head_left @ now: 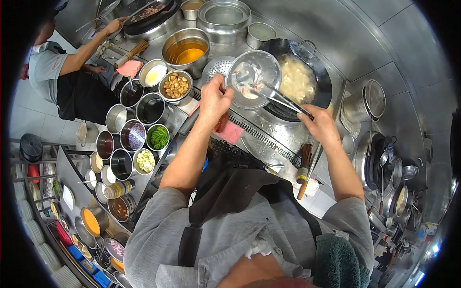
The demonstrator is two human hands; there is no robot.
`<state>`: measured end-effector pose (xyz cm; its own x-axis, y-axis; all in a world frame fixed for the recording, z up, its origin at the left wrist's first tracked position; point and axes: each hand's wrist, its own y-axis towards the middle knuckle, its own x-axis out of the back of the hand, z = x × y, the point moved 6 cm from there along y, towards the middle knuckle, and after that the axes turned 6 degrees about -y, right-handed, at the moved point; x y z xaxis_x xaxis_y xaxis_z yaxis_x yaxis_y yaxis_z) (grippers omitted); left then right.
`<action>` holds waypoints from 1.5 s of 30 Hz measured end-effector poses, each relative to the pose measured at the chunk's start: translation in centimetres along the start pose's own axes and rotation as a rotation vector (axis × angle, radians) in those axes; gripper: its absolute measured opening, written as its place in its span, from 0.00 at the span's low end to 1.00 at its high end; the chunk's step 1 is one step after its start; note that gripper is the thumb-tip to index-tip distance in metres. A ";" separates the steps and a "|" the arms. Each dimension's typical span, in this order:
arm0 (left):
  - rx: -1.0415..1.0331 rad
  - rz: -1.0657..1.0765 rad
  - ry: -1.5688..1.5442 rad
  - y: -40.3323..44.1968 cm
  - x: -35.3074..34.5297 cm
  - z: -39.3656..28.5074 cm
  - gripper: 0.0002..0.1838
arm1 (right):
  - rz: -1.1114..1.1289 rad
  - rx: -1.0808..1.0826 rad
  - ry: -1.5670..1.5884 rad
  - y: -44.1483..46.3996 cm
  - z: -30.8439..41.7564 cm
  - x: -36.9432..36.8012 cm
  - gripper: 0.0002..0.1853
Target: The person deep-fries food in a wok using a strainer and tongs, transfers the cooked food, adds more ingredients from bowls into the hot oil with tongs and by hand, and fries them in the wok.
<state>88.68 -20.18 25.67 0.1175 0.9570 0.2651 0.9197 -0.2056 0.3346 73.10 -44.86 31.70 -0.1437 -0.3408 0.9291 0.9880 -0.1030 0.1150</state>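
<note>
My left hand grips the rim of a metal bowl, which is tilted beside the wok and holds a few pale and reddish pieces with whitish liquid. In my right hand are long dark-handled tongs, their tips inside the bowl. Just right of the bowl, pale pieces bubble in oil in a black wok. A perforated ladle lies partly behind the bowl.
Metal pots of sauces, a bowl of browned chunks and chopped greens stand at left. Another person works at a second wok upper left. A brush lies near the front edge; pans are at right.
</note>
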 end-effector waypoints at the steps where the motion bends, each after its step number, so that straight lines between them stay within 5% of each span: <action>1: -0.003 -0.003 -0.027 0.0 -0.1 -0.3 0.08 | -0.003 -0.002 0.001 -0.1 0.0 -0.2 0.15; 10: 0.042 0.034 -0.205 0.5 -1.4 1.6 0.08 | 0.089 -0.201 0.179 -0.4 0.1 -1.7 0.16; 15: 0.003 0.077 -0.137 0.8 -1.8 1.6 0.07 | -0.053 0.029 0.113 -0.4 1.3 -0.3 0.11; 23: 0.102 0.068 -0.256 0.8 -2.1 -0.2 0.08 | -0.213 0.020 0.045 0.8 2.2 3.5 0.10; 31: 0.057 0.036 -0.217 0.9 -1.9 1.0 0.09 | -0.049 0.155 -0.017 -0.4 2.2 2.5 0.10; 36: -0.027 -0.002 -0.157 0.6 -1.4 -0.8 0.07 | -0.080 -0.100 0.034 -2.0 1.0 3.6 0.13; 45: -0.136 0.012 -0.258 0.0 -4.5 -2.0 0.09 | -0.150 -0.198 0.211 -4.4 -1.5 -1.8 0.17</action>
<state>87.42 -24.86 26.30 0.2356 0.9712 0.0366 0.8609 -0.2261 0.4558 68.93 -45.17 29.04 -0.3160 -0.4924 0.8110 0.9276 -0.3399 0.1550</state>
